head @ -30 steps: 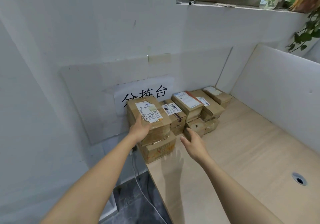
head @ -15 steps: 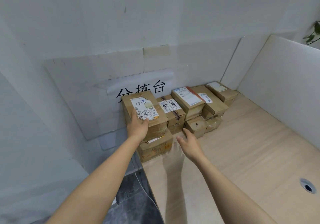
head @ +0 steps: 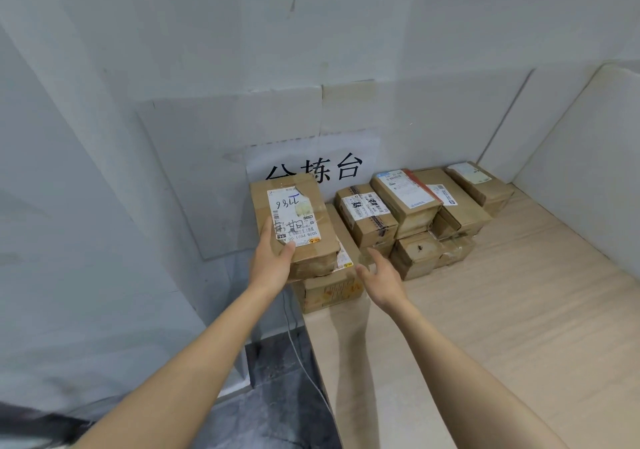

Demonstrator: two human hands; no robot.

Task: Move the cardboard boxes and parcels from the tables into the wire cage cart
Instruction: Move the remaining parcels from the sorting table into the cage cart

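Several taped cardboard boxes are stacked against the back wall on a light wooden table (head: 502, 310). The leftmost top box (head: 304, 213) carries a white label with handwriting and lies on a lower box (head: 329, 289). My left hand (head: 272, 259) grips the near left corner of that top box, thumb on its label. My right hand (head: 381, 275) hovers open just right of the lower box, touching nothing. To the right stand a labelled box (head: 367, 216), a larger box (head: 405, 199) and a box on the far right (head: 479, 185). No wire cage cart is in view.
White panels wall in the table at the back and right (head: 588, 171). A paper sign with large characters (head: 322, 168) hangs behind the boxes. A white cable (head: 301, 362) runs down the gap between the table's left edge and the wall, over dark floor.
The view has tilted down and closer to the boxes. My left hand keeps its hold on the top box, which now sits slightly nearer me. My right hand has edged toward the stack.
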